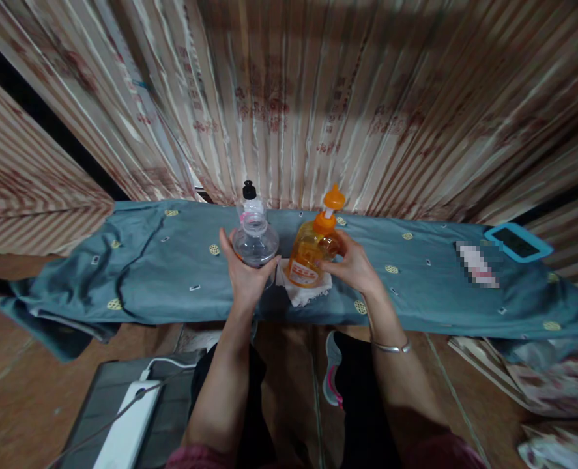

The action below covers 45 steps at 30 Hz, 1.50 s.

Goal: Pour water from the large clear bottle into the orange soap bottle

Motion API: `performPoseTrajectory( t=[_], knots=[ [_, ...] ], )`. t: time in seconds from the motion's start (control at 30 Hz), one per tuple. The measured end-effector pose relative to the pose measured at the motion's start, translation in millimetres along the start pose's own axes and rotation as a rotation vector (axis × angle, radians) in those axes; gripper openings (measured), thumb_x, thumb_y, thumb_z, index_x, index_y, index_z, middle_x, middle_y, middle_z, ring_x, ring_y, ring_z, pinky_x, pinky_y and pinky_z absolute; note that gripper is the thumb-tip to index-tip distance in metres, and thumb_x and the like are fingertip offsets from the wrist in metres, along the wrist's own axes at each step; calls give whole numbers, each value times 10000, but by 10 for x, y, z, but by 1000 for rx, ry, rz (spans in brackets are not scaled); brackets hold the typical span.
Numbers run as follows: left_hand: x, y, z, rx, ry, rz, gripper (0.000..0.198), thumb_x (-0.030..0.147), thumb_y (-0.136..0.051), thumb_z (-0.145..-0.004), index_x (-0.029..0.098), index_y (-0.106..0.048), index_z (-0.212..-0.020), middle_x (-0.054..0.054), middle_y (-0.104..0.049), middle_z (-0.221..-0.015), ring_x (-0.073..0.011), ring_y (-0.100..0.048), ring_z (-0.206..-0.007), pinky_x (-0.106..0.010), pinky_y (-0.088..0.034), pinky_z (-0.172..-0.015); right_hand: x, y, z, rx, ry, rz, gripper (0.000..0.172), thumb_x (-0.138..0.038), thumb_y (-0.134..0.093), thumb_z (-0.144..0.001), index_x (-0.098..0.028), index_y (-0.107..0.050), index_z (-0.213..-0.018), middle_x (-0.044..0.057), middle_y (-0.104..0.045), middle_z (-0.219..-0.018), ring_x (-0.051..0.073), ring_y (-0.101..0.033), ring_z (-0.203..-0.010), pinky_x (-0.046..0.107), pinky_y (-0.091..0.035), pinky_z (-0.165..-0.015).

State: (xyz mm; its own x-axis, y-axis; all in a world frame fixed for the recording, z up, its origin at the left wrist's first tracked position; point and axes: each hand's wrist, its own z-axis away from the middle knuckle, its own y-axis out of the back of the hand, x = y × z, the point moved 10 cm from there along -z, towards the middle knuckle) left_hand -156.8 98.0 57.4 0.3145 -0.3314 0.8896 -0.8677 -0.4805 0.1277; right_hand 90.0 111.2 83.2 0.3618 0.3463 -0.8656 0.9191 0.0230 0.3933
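Observation:
My left hand (pixel 249 279) is wrapped round a clear plastic bottle (pixel 256 240) with an uncapped, open neck. Behind it stands another clear bottle (pixel 249 203) with a black cap, its lower part hidden. My right hand (pixel 354 262) grips the side of an amber pump bottle (pixel 310 253) with an orange pump top and a label on its front. The pump bottle leans slightly to the right over a white cloth (pixel 298 296), which lies beneath it on the covered bench.
A blue-green patterned cloth (pixel 171 260) covers the long, narrow bench. On its right lie a blue-framed device (pixel 519 242) and a blurred-out item (pixel 477 264). A striped curtain (pixel 289 98) hangs behind. At lower left, a white power strip (pixel 128 426) with cables rests on a grey surface.

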Motion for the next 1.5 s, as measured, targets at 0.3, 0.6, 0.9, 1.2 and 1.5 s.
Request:
performPoseTrajectory(
  t=[0.3,0.6,0.9,1.2,1.5],
  knots=[
    [355,108,81,26,-143,-19,1192,370,-857,-643,183,-74,-1522,-212,-116,-1622,-330,-136,-1522,-506,-169,-1240,50,5,10,-48,8,-111,582,-158,-757,-667,-127,-533,-1203,101,-625,-1180,265,-605,-1066,392,-466,-943],
    [1116,-396,627,-270,-502,-99,870,356,-700,-825,239,-178,-1511,-169,-375,-1529,-310,-369,-1433,-516,-331,-1174,37,-34,15,-79,22,-180,562,-158,-760,-686,-141,-539,-1202,80,-626,-1152,246,-602,-1061,382,-455,-957],
    [168,-924,538,-390,-18,90,1053,388,-814,-678,189,-192,-1504,-204,-440,-1490,-328,-478,-1360,-497,-423,-1104,-5,-26,17,-182,10,-202,586,-156,-792,-688,-152,-549,-1222,83,-616,-1213,250,-572,-1138,395,-414,-1041],
    [105,-982,483,-387,70,4,760,336,-872,-576,184,-517,-1231,-116,-635,-1220,-301,-625,-1142,-467,-507,-995,-444,239,-53,212,165,-272,406,-258,-838,-715,-200,-619,-1052,36,-656,-1068,182,-617,-1015,309,-479,-941],
    [52,-1034,491,-427,167,164,730,320,-846,-595,208,-489,-1223,-75,-704,-1114,-259,-698,-1009,-408,-567,-905,-481,136,-95,74,132,-210,209,-302,-727,-841,-194,-667,-1009,42,-674,-1029,223,-623,-1004,363,-479,-926]
  ],
)
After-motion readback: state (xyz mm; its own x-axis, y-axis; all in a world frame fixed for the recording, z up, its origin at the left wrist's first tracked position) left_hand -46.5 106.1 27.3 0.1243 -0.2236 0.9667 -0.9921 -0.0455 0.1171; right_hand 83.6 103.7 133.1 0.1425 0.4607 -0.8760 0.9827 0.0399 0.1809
